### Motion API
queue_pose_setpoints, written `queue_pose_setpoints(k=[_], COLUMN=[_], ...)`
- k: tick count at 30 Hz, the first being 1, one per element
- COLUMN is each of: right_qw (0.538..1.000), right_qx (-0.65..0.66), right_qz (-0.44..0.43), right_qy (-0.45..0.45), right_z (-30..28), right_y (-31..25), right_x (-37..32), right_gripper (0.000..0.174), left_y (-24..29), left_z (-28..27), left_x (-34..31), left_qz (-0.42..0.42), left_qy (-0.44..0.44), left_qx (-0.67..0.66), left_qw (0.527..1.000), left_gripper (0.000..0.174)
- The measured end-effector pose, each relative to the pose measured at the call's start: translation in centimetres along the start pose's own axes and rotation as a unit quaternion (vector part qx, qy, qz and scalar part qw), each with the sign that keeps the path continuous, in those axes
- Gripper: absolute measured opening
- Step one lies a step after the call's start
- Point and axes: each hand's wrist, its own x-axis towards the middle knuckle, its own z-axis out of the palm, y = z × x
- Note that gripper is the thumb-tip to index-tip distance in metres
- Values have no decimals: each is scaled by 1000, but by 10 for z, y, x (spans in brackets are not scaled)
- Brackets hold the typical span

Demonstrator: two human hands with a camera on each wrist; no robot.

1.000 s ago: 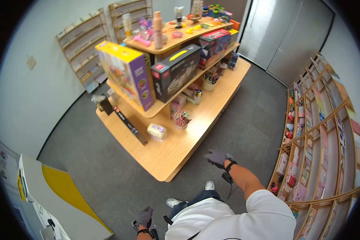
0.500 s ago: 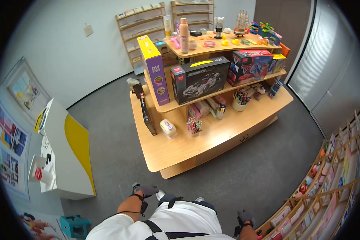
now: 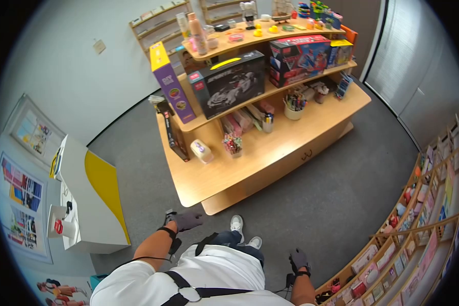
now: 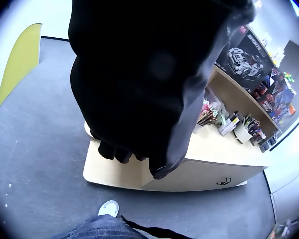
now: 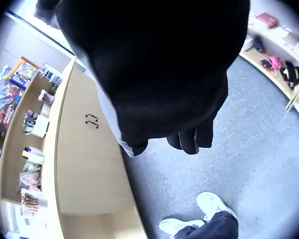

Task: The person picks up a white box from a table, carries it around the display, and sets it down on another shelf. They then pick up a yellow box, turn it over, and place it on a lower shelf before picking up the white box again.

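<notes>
My left hand (image 3: pixel 188 221), in a grey glove, hangs forward of my body near the rounded front corner of a wooden display stand (image 3: pixel 224 181). It holds nothing, and its fingers are loosely bent. Lower down at the right, my gloved right hand (image 3: pixel 299 259) hangs over the floor between the stand and a curved shelf, also holding nothing. In the left wrist view the dark back of the left hand (image 4: pixel 134 89) covers part of the stand. The right wrist view has the right hand (image 5: pixel 159 74) with loosely curled fingers above the grey floor.
The stand carries a black sports-car box (image 3: pixel 229 84), a purple and yellow box (image 3: pixel 172 89), a red toy box (image 3: pixel 301 58), and pen cups (image 3: pixel 294 106). Curved wooden shelves (image 3: pixel 382 255) line the right. A white and yellow counter (image 3: pixel 99 204) stands left.
The head view has turned, and the curved shelves sit lower right than a second ago. My left hand has swung forward and my right hand back beside my body. The feet have stepped.
</notes>
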Motion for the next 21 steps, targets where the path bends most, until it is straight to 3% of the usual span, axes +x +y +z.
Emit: queue_pose_setpoints(k=[2,6,11,15,19,21], right_qw=[994,987,975,973,957,956], right_qx=[-53,-91,-200,-229,-285,-272], right_qz=[-93,-131,-89,30,5,-60], right_qy=[29,24,37,4,61,96], right_z=[30,37,22,17,51,84], right_y=[29,-5,-12,-39,-89,-96], right_x=[45,28,20,0,-38,-30], right_gripper=[77,78,81,79,80,77], left_y=[-25,-23,-27,-90,-184,-224], left_z=[16,10,0,32,77,83], left_x=[1,-32,-65,-79,-93,-100], left_qz=[1,-76,-105,-126,-118,-129], left_qy=[18,-19,-29,-8,13,13], left_qx=[-33,-81,-117,-151,-164,-161], left_qw=[999,994,987,980,979,978], left_gripper=[69,70,71,70,69,69])
